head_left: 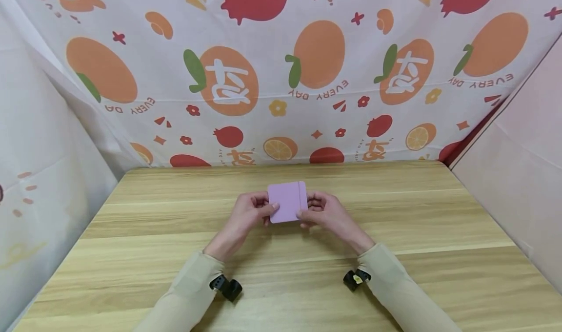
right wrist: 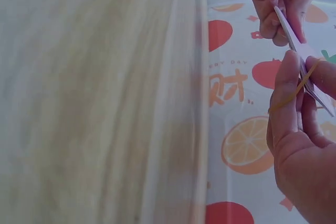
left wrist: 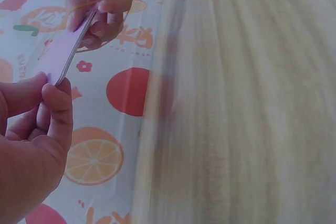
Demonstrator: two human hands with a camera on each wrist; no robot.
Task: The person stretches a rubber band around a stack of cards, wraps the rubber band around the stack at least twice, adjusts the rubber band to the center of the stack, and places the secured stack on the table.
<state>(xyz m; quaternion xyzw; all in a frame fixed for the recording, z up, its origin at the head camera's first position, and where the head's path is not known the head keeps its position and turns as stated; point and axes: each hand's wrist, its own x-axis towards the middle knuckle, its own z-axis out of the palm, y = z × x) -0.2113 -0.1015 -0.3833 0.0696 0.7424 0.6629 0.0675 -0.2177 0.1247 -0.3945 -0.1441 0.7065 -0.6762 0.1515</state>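
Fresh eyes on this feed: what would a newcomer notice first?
Probably the lilac square near the middle of the head view, held by the left hand and right hand. Next comes the bold fruit-print cloth behind the wooden table. The right wrist view also shows a thin yellowish band crossing the right hand.

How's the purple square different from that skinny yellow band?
Colour: the purple square is light purple, but the skinny band is yellowish-orange.
Shape: the purple square is flat and wide with rounded corners, while the skinny band is thin like string.
Place: the left hand and right hand hold the purple square; the skinny band crosses the right hand's finger.
Same: both touch the right hand.
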